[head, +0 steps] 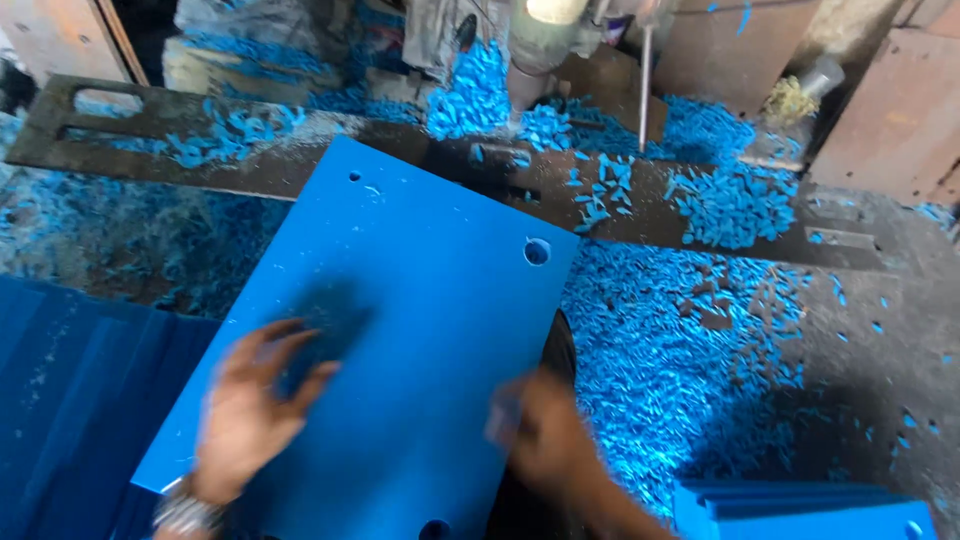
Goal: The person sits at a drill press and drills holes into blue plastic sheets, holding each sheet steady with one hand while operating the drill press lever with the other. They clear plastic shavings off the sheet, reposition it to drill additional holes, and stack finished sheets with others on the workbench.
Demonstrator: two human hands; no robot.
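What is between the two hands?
In the head view, only bare blue sheet lies between the left hand and the blurred right hand. Both hands rest on that sheet.

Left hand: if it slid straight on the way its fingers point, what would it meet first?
The left hand points up-right across the blue sheet; first would likely be the round hole near the sheet's far edge, though depth is unclear.

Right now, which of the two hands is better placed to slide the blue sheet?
Probably the left hand: it lies spread flat on the blue sheet, well inside its edge. The right hand is blurred at the sheet's right edge, so its grip is unclear.
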